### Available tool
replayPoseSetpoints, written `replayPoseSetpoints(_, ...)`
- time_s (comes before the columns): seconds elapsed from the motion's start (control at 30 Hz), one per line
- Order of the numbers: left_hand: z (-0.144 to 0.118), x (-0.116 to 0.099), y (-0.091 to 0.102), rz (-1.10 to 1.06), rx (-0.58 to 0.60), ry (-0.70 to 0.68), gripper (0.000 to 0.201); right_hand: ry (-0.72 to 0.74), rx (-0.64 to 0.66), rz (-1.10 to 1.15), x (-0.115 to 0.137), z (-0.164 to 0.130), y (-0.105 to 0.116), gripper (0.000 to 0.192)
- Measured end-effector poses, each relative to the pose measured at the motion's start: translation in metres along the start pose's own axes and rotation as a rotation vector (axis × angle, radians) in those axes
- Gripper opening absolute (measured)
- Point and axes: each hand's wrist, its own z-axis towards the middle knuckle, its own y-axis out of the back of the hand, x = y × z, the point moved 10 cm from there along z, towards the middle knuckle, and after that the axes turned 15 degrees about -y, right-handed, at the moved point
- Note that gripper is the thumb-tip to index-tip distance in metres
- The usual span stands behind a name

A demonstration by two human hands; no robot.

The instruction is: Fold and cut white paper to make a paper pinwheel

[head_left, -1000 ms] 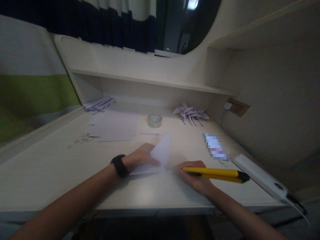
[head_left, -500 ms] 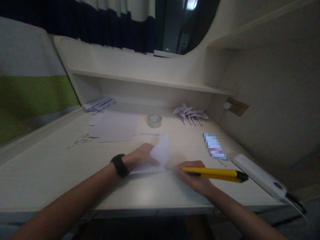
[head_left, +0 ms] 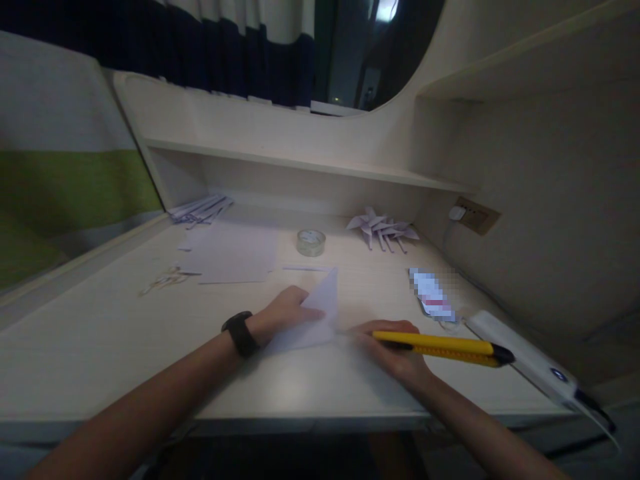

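Note:
My left hand (head_left: pixel 287 312), with a dark watch (head_left: pixel 243 333) on its wrist, grips a folded white sheet of paper (head_left: pixel 324 303) on the desk. Its thumb lies across the paper and the other fingers are partly hidden. A yellow utility knife (head_left: pixel 440 347) is in my right hand (head_left: pixel 393 350), its handle pointing right. The blade end meets the paper's right edge near the lower corner, where motion blurs it. Just behind the paper lies a thin rolled paper stick (head_left: pixel 305 269).
A clear tape roll (head_left: pixel 311 243) stands mid-desk. Flat paper sheets (head_left: pixel 233 253), rolled paper sticks (head_left: pixel 203 210) and loose rubber bands (head_left: pixel 165 279) are at left. Paper pinwheels (head_left: pixel 383 230) lie back right. A phone (head_left: pixel 431 293) and white power strip (head_left: pixel 525 357) border the right side.
My left thumb now lies flatter on the paper, which has tilted slightly. My right hand and the knife have shifted a little to the right.

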Motion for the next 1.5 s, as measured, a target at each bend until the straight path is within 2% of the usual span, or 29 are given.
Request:
replayPoseSetpoints(0.13, 0.001, -0.004, 0.000, -0.026, -0.008, -0.058, 0.030, 0.013, -0.055, 0.016, -0.001, -0.001, 0.007, 0.011)
replayPoseSetpoints(0.3, 0.000, -0.003, 0.002, -0.035, -0.033, -0.051, 0.028, 0.008, -0.153, 0.026, -0.004, -0.003, 0.016, 0.010)
replayPoseSetpoints(0.43, 0.000, -0.005, -0.001, -0.091, -0.003, -0.069, 0.027, -0.005, -0.183, 0.008, -0.004, -0.001, 0.018, 0.010)
replayPoseSetpoints(0.77, 0.000, -0.017, -0.005, -0.080, 0.040, -0.140, 0.032, 0.002, -0.071, -0.041, -0.004, 0.002, 0.003, 0.012)
replayPoseSetpoints(1.03, 0.000, -0.014, -0.002, 0.044, 0.020, -0.137, 0.027, 0.032, 0.013, -0.027, 0.003, 0.001, -0.004, 0.012)
replayPoseSetpoints(1.33, 0.002, -0.009, -0.004, 0.024, 0.038, -0.153, 0.030, 0.042, 0.052, -0.034, 0.003, 0.001, -0.009, 0.012)
replayPoseSetpoints(1.5, 0.002, -0.011, -0.004, 0.017, 0.047, -0.164, 0.031, 0.046, 0.028, -0.051, 0.001, 0.001, -0.008, 0.011)
